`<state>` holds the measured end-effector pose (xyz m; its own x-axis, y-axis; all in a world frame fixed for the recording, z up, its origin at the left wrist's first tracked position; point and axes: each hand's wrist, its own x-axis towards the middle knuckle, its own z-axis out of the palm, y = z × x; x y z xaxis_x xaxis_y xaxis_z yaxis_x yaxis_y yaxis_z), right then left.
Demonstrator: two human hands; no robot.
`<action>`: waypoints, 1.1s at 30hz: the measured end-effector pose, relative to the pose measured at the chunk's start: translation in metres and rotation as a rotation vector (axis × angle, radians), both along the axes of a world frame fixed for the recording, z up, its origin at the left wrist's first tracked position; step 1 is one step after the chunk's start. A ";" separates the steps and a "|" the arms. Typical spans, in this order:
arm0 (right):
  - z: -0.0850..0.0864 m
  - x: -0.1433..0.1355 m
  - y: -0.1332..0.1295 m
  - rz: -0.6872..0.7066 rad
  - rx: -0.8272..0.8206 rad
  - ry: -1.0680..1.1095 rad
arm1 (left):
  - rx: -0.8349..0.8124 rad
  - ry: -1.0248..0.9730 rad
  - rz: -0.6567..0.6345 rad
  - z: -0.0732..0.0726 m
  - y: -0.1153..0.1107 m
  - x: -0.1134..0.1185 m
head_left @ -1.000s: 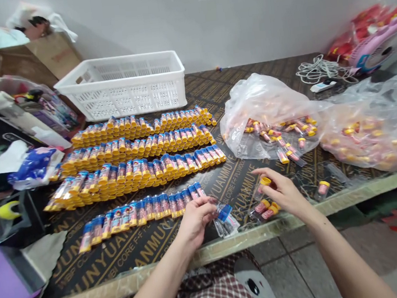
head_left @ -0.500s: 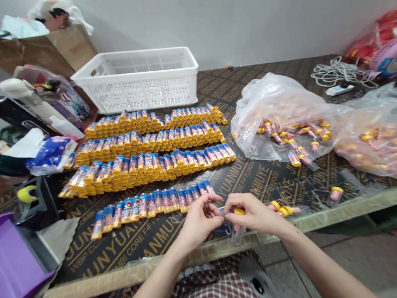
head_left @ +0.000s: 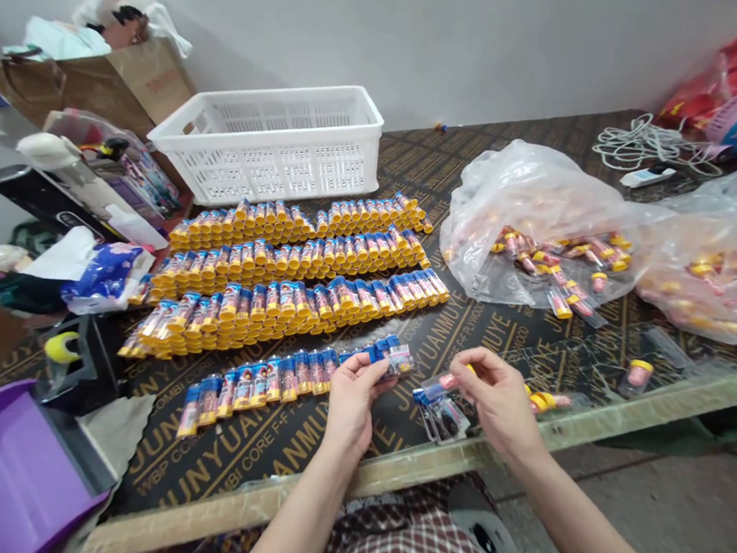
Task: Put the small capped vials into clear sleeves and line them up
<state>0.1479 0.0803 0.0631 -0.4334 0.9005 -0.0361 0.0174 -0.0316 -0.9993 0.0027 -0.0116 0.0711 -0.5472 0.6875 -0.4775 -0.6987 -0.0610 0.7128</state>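
My left hand point(head_left: 355, 407) pinches a small printed clear plastic sleeve point(head_left: 401, 360) between thumb and fingers, at the right end of the front row of blue-labelled tubes point(head_left: 274, 380). My right hand point(head_left: 499, 399) grips a small clear tube point(head_left: 439, 385) by its yellow cap end; pink pieces show inside it, and it points left. Below that tube lies a small pile of clear printed sleeves point(head_left: 444, 419). Beside my right hand, several yellow-capped tubes point(head_left: 546, 401) lie near the table edge, partly hidden by the hand.
Stacked rows of labelled tubes point(head_left: 292, 307) stand behind the front row, before a white basket point(head_left: 276, 167). Clear bags point(head_left: 531, 182) of capped tubes spill at right. One capped tube point(head_left: 637, 374) stands near the edge. A tape dispenser point(head_left: 76, 367) and purple dustpan point(head_left: 14, 494) are at left.
My hands were close together over the table edge; now they are apart, the left further up by the front row, the right lower with the tube clearly visible.
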 end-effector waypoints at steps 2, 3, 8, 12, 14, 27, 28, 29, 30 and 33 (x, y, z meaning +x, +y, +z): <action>0.002 0.007 0.000 -0.007 0.030 0.012 | -0.002 -0.012 0.025 -0.002 -0.001 -0.005; 0.003 0.011 -0.001 0.000 0.043 0.016 | -0.004 -0.021 0.036 -0.003 -0.002 -0.007; 0.008 0.018 -0.018 -0.009 0.295 -0.065 | -0.027 -0.061 0.110 -0.004 -0.001 -0.010; 0.006 0.019 -0.028 -0.042 0.597 -0.121 | -0.049 -0.028 0.107 -0.005 -0.001 -0.010; 0.004 0.018 -0.030 -0.040 0.678 -0.136 | -0.060 -0.009 0.102 -0.005 -0.001 -0.010; -0.002 0.014 -0.040 0.143 0.663 -0.164 | -0.018 0.145 0.071 -0.007 -0.003 -0.004; -0.003 0.013 -0.040 0.166 0.636 -0.170 | 0.010 0.139 0.054 -0.006 -0.003 -0.004; -0.003 0.013 -0.040 0.186 0.610 -0.174 | 0.037 0.125 0.034 -0.004 -0.004 -0.003; -0.004 0.013 -0.039 0.206 0.585 -0.176 | 0.056 0.108 0.016 -0.002 -0.004 -0.003; -0.003 0.013 -0.037 0.269 0.529 -0.145 | 0.067 0.064 -0.041 0.001 -0.006 -0.004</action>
<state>0.1608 0.0434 0.0601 -0.6725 0.6721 0.3100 0.0933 0.4925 -0.8653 -0.0013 -0.0171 0.0725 -0.5460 0.7390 -0.3947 -0.6547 -0.0824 0.7513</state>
